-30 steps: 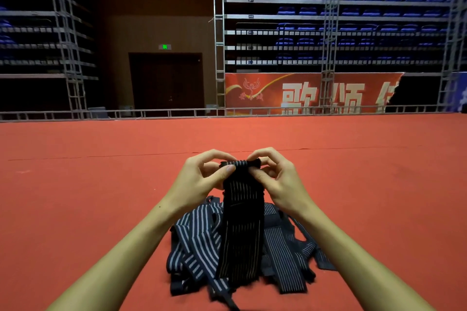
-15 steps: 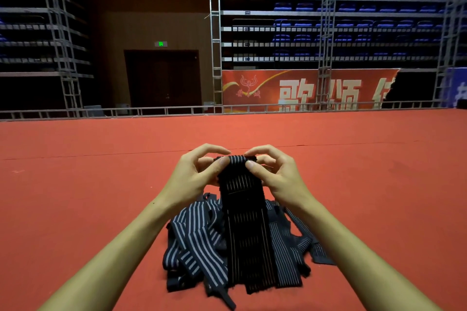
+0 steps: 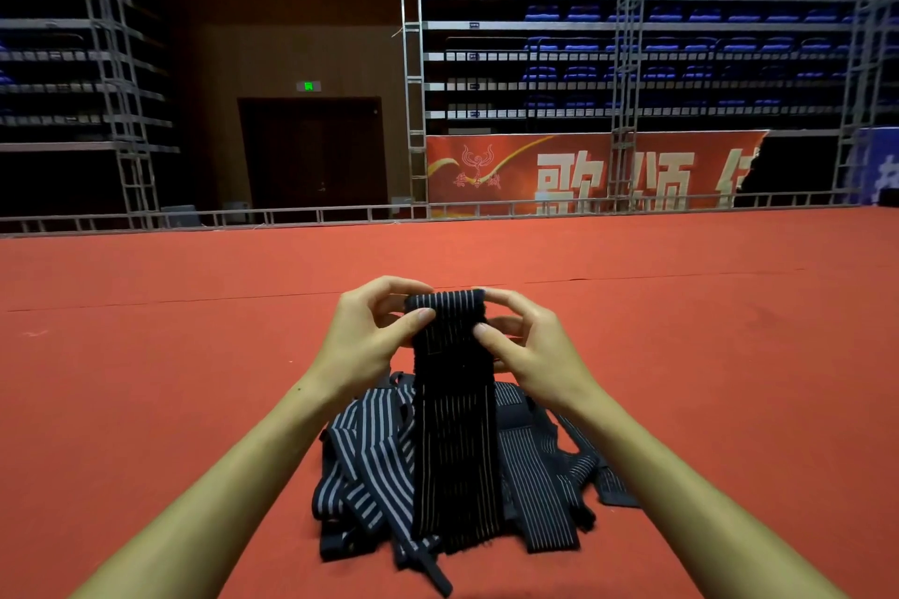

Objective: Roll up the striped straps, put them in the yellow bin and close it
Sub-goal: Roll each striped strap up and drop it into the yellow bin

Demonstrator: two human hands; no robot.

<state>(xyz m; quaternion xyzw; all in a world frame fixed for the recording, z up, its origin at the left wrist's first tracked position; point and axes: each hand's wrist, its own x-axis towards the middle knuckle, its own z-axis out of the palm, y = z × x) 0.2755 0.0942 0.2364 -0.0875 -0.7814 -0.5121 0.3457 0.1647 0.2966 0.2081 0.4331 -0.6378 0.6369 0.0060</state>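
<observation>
Red carpet [image 3: 146,404] covers the whole stage floor, running back to a low metal railing [image 3: 292,213] along its far edge. Beyond that edge rise tiers of blue seats [image 3: 681,15] behind steel truss towers [image 3: 625,63], with a red banner [image 3: 584,170] bearing large pale characters hung below them, and to its left a dark double door [image 3: 311,151] under a small green exit sign [image 3: 308,86].

On the carpet, toward the near edge and about midway across, lies a heap of striped straps [image 3: 369,467], dark with pale lines, tumbled over one another; one narrow end trails out toward the near edge. Rising from the heap is a single dark strap [image 3: 455,428] with thin stripes, held up taut and upright, its lower end hanging down over the pile, its top end folded over into the start of a roll.

The left hand [image 3: 362,336] grasps the left side of that rolled top, thumb pressed on the near face and fingers curled over behind. The right hand [image 3: 530,345] pinches the right side the same way, thumb on the front, forefinger arched over the top edge
</observation>
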